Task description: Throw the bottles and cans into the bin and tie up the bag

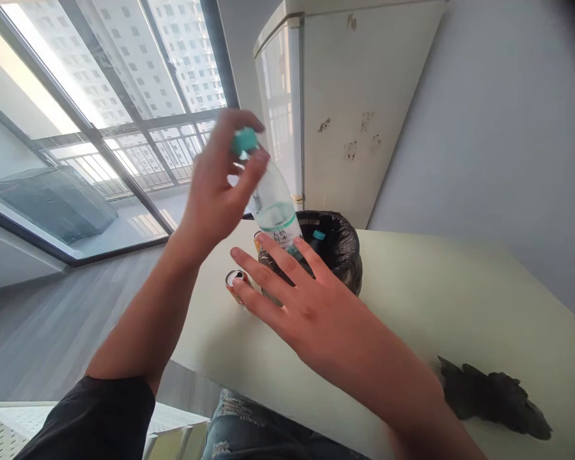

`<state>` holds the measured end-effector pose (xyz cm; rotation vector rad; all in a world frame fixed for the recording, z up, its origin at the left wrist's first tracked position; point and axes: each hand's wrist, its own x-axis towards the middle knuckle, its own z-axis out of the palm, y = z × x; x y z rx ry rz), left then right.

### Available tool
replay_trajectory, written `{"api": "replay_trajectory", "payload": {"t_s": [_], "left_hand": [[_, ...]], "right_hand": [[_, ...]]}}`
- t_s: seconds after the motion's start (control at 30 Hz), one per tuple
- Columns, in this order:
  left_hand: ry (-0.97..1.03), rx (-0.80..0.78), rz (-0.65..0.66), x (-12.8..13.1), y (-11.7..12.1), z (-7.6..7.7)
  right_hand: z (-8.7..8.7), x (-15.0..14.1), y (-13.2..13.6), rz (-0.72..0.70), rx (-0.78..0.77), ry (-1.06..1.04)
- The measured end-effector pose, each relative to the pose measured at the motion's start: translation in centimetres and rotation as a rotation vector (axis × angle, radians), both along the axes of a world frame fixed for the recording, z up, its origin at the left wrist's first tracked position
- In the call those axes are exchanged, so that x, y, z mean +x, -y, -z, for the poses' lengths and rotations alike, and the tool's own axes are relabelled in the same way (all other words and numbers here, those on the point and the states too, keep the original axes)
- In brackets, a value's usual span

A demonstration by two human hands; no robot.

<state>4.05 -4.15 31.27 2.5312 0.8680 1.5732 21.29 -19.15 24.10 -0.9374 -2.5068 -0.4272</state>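
My left hand [220, 185] is raised above the table and pinches the teal cap end of a clear plastic bottle [274, 204], which hangs tilted with its lower end over a bin lined with a black bag [340, 246]. My right hand [301, 300] is open, fingers spread flat, just below and in front of the bottle and not gripping it. A can [234, 281] lies on the table beside my right fingertips, and part of another can peeks out behind them.
The pale table [460, 300] runs along a grey wall. A crumpled black bag [496, 396] lies near its right front edge. A white fridge [345, 102] stands behind the bin. Large windows are at left, and a white basket [9, 428] is at bottom left.
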Motion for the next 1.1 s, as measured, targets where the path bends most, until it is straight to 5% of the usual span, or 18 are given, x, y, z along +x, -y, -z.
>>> {"api": "replay_trajectory", "payload": {"t_s": [0.33, 0.53, 0.7, 0.8, 0.97, 1.1], "left_hand": [[-0.480, -0.206, 0.163, 2.7, 0.9, 3.3], [-0.537, -0.330, 0.137, 2.4, 0.8, 4.9], [-0.545, -0.330, 0.326, 2.8, 0.2, 7.3], [-0.556, -0.335, 0.378, 2.6, 0.2, 7.2], [-0.398, -0.272, 0.045, -0.9, 2.4, 6.4], [-0.346, -0.262, -0.205, -5.0, 4.4, 9.3]], "right_hand": [[-1.0, 0.3, 0.7, -0.046, 0.073, 0.029], [-0.8, 0.5, 0.8, -0.033, 0.080, 0.058], [-0.6, 0.3, 0.8, -0.045, 0.084, 0.105], [-0.7, 0.1, 0.9, -0.079, 0.088, 0.121], [-0.9, -0.2, 1.2, -0.107, 0.060, 0.116], [-0.6, -0.6, 1.5, -0.182, -0.019, 0.114]]}}
